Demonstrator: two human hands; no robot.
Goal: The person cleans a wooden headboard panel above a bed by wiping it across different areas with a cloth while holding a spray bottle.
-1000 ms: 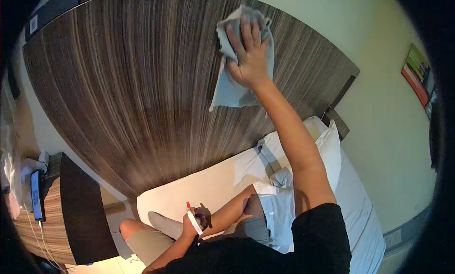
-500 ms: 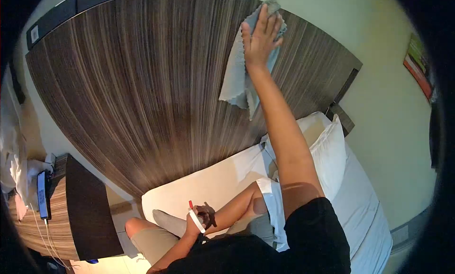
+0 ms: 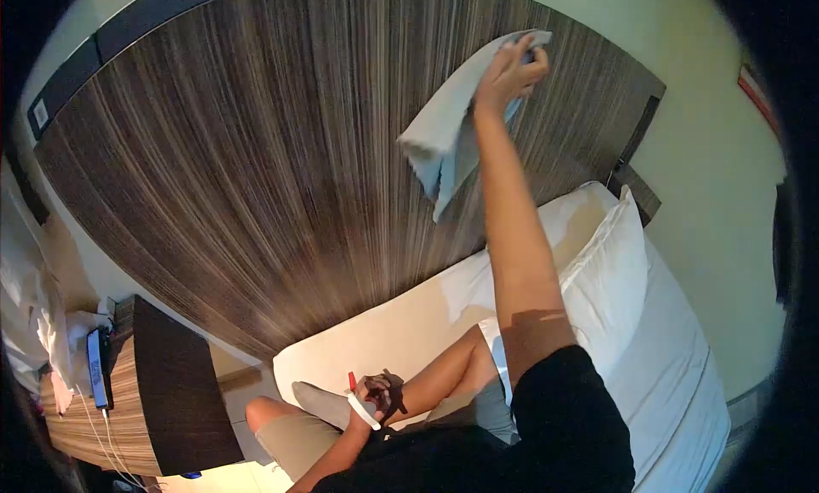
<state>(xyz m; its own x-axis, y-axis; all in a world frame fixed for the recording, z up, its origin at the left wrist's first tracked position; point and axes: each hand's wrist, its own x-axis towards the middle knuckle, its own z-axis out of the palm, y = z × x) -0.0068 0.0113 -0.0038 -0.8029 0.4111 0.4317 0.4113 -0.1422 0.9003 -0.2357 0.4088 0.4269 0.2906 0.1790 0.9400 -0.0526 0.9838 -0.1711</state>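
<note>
My right hand (image 3: 512,77) is stretched out against the upper right of the dark wood-grain headboard (image 3: 281,152). Its fingers are bent round a pale blue-grey cloth (image 3: 448,109), whose loose part hangs down to the left over the panel. Low in the view, my left hand (image 3: 374,392) rests near my bent legs with its fingers curled. A slim white strip (image 3: 364,412) with a red tip (image 3: 351,379) lies across the left wrist; whether it is held or worn, I cannot tell.
Below the headboard lies a bed with a white sheet (image 3: 341,344) and a white pillow (image 3: 606,275) at the right. A bedside cabinet (image 3: 183,391) stands at the left, bearing a phone (image 3: 97,369) on a cable. Pale curtain fabric (image 3: 26,305) hangs at the far left.
My right hand has moved down and slightly right from the headboard's top edge, its flat fingers now bent round the cloth. The cloth has swung and folded over. My left hand stays curled.
</note>
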